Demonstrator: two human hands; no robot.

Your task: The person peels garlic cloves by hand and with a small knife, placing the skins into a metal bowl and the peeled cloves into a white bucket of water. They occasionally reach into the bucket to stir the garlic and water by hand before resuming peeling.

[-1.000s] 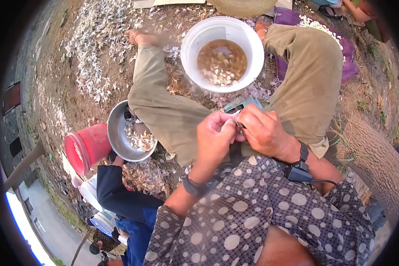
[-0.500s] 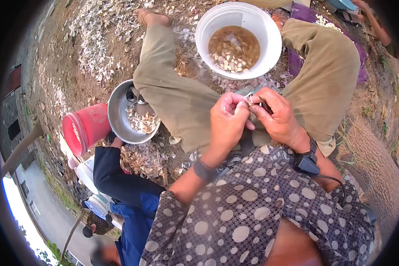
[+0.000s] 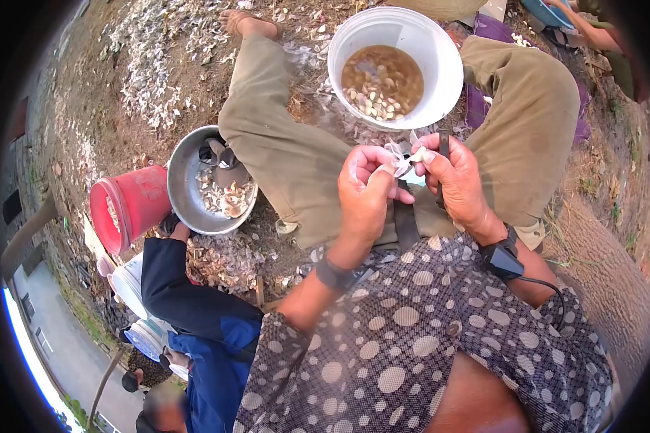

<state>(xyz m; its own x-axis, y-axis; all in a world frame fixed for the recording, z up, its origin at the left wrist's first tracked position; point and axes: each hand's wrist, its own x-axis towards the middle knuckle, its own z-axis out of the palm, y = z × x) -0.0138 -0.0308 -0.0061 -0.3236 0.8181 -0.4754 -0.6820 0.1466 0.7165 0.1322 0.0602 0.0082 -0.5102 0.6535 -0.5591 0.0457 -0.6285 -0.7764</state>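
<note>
Above my lap, my left hand (image 3: 368,189) is closed on thin whitish peel (image 3: 399,153). Close beside it, my right hand (image 3: 455,179) pinches a pale garlic clove (image 3: 419,154) between thumb and fingers. A dark knife handle (image 3: 443,162) also lies in the right hand, running down across the palm; its blade cannot be made out. Beyond my hands stands a white bucket (image 3: 444,72) with brownish water and several pale cloves (image 3: 375,105) in it.
At the left are a metal bowl (image 3: 183,180) holding cloves and a dark item, and a red bucket (image 3: 141,198). A co-worker in blue (image 3: 220,361) sits lower left. Another person's arm (image 3: 592,32) reaches in upper right. Peel (image 3: 152,79) litters the ground.
My hands have moved slightly apart, and a clove and loose peel now show between them. The knife handle stands more upright in my right hand. The view has shifted slightly.
</note>
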